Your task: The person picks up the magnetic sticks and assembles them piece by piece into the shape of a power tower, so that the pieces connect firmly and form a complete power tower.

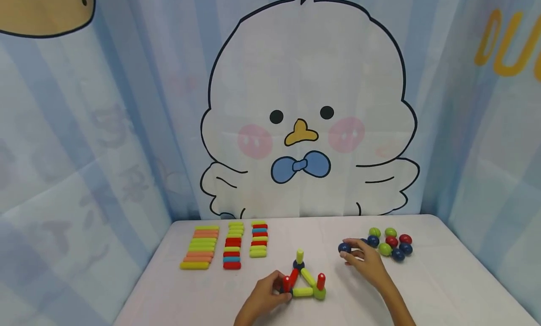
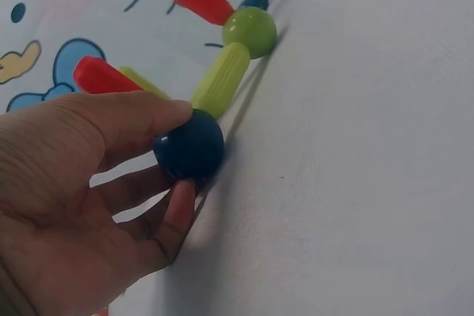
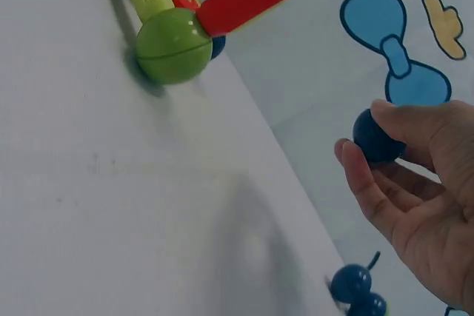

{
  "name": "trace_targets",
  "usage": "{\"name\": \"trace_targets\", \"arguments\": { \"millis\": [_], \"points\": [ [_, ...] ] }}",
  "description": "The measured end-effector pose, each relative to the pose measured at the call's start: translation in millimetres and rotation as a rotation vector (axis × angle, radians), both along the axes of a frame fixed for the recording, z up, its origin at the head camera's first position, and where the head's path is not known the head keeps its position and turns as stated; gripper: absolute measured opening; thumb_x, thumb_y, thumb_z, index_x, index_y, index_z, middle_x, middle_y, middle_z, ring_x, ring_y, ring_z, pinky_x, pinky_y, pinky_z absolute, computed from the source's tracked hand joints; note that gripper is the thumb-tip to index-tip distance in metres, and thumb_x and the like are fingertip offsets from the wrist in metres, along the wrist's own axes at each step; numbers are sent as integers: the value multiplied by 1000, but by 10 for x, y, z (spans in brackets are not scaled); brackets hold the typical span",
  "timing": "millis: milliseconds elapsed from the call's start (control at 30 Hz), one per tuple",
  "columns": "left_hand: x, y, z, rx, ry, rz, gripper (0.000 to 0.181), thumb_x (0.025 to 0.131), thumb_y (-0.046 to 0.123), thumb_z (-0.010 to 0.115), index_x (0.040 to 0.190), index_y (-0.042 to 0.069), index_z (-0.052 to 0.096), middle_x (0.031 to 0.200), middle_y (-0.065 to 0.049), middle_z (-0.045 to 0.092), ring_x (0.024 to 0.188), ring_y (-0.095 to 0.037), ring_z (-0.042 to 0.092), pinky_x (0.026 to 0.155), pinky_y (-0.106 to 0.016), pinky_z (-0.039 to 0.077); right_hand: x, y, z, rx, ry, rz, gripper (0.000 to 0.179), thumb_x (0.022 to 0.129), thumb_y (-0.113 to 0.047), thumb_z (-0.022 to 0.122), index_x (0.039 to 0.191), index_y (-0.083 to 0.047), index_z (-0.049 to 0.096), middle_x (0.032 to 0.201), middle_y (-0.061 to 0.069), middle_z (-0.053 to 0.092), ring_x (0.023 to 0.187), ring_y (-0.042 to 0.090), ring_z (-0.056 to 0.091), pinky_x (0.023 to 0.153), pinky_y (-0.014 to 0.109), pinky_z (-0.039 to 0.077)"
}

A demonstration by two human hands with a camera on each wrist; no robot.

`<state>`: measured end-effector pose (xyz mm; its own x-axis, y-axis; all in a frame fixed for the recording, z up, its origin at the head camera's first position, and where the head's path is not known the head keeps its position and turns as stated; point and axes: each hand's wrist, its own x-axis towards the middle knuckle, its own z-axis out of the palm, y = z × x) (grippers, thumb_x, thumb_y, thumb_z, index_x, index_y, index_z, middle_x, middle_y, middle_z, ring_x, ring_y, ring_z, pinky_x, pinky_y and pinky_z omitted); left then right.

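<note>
triangle [image 1: 308, 277] of rods and balls sits at the front middle of the table [image 1: 169, 298], between the hands. left to right: long rods [image 1: 202, 243] in a column at far left, then two columns of shorter ones, middle rods [image 1: 232, 241] and right rods [image 1: 259, 243]. all laid side by side, roughly by length, probably so each is quick to pick out; colors mixed. next, left hand [image 1: 264, 294] pinching the triangle's blue corner [image 2: 189, 146] at front left, thumb on one side, fingertips on the other; likely to steady the build against sliding. triangle itself lies flat, one red and two lime rods as sides, blue balls at back and front left, green ball [image 1: 319, 293] at front right. one rod sticks up from each corner, lime at back, red on the front two, apparently plugged in. then right hand [image 1: 367, 265], pinching a loose ball [image 1: 344, 248], blue, with thumb and fingertips; looks held up off the table, apart from the triangle. grip leaves much of it uncovered, maybe for easy turning; can't make out holes. far right, pile [image 1: 391, 242] of green, red and blue balls, near the right hand, presumably for reach.
</note>
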<state>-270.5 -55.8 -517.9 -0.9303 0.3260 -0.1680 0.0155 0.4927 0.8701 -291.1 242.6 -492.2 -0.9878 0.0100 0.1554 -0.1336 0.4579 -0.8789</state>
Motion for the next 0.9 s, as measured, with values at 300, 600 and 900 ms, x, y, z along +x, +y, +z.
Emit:
{"name": "trace_targets", "arguments": {
  "millis": [300,600,900],
  "points": [
    [4,-7,6,6,11,3,27,81,11,77,103,11,60,93,0,65,85,-16,57,79,-39,55,-134,-424,156,-5,71,200,44,86,-21,75,125,-7,60,123,17,62,103,27,67,79,26,58],
    [28,-29,-28,26,19,-23,26,82,12,77,102,11,61,94,1,66,85,-15,57,79,-39,54,-159,-691,150,95,152,304,41,86,-25,75,121,-6,63,112,9,69,99,24,67,76,20,54],
    [-4,-44,-26,18,28,-46,24,83,13,76,103,11,63,97,0,68,89,-17,60,86,-44,54,-175,-773,165,139,194,338,42,88,-26,73,126,-11,62,119,9,68,99,23,67,76,22,54]
  ]
}}
